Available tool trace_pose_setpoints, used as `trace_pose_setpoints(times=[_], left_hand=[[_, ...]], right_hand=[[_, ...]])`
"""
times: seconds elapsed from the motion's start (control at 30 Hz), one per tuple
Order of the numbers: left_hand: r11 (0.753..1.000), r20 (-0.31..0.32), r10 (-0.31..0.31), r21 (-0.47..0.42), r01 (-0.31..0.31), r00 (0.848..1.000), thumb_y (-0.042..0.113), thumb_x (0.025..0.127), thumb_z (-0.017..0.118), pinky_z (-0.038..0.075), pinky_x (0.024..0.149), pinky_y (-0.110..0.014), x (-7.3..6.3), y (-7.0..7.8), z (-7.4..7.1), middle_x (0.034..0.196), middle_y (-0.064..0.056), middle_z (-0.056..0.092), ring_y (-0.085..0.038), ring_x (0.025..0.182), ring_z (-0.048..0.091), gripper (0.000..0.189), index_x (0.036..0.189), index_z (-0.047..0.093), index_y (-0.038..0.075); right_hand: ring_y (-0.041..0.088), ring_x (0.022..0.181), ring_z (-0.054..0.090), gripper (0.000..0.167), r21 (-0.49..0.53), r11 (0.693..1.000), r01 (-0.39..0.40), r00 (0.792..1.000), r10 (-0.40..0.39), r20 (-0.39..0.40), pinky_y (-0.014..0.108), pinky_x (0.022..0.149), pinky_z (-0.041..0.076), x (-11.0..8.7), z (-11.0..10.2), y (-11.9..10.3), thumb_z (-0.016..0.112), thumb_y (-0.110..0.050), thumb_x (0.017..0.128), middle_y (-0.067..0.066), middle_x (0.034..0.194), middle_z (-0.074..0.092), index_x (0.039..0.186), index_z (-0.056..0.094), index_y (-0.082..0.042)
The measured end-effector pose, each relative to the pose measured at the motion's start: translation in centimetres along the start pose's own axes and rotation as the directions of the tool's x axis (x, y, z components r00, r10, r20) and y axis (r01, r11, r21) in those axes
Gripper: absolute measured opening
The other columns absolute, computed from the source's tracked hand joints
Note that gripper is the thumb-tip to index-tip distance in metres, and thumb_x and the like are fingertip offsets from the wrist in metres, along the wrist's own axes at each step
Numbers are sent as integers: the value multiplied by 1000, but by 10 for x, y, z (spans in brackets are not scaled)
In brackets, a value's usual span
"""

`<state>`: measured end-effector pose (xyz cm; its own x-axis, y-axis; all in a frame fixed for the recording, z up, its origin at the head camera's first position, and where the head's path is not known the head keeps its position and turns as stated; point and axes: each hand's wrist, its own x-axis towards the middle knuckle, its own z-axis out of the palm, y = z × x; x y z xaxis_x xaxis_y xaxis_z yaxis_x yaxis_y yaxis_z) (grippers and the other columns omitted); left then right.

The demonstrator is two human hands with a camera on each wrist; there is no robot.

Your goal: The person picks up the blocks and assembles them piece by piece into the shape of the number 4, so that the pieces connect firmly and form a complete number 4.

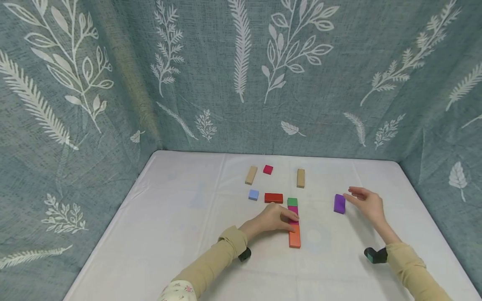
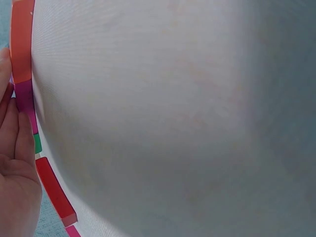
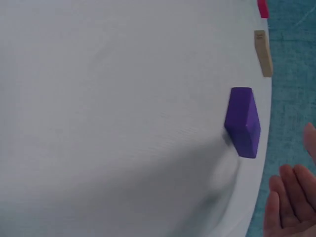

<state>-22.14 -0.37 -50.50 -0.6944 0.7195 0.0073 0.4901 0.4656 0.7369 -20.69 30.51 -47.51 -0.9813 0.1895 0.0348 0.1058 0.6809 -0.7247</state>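
Note:
My left hand (image 1: 276,217) is at a column of blocks, its curled fingers and thumb about the magenta block (image 1: 293,208), which they partly cover. Directly behind that block stands a green block (image 1: 292,202), and in front lies an orange block (image 1: 295,239), end to end. The left wrist view has the left hand (image 2: 19,163) at its left edge, close against the magenta block (image 2: 26,106). To the right, a purple block (image 1: 339,204) stands on the table; my right hand (image 1: 367,205) is beside it, fingers spread. A gap shows between that hand (image 3: 296,197) and the purple block (image 3: 242,123).
A red block (image 1: 273,198) and a light blue block (image 1: 253,195) lie left of the column. Farther back are two wooden blocks (image 1: 251,175) and a small crimson block (image 1: 268,169). The white table (image 1: 150,234) ends at patterned curtains (image 1: 211,125).

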Motion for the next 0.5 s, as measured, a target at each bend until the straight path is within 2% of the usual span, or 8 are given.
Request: trace_pose_setpoints(times=[0.07,0.27,0.5], left_hand=[[1000,1,-1,-6,1,1000,19,78,78,45,87,-9,0,0,0,113,5,71,-2,108,62,33,111,72,15],[1000,0,-2,10,2,1000,20,79,77,46,87,-9,0,0,0,112,6,71,-2,107,62,33,111,72,16],[1000,6,-6,-1,6,1000,19,79,77,46,85,-8,0,-1,0,113,5,71,-2,107,62,33,112,72,15]], right_hand=[[41,114,56,55,-10,1000,-7,1000,7,22,39,89,50,-2,2,4,63,-38,90,27,124,59,126,57,3],[41,109,60,58,-43,999,6,998,-4,55,25,78,51,-11,11,13,65,-39,88,26,121,62,124,58,5],[41,105,60,56,-82,997,8,999,-5,33,36,79,52,-19,20,10,67,-36,87,27,118,62,123,58,7]])
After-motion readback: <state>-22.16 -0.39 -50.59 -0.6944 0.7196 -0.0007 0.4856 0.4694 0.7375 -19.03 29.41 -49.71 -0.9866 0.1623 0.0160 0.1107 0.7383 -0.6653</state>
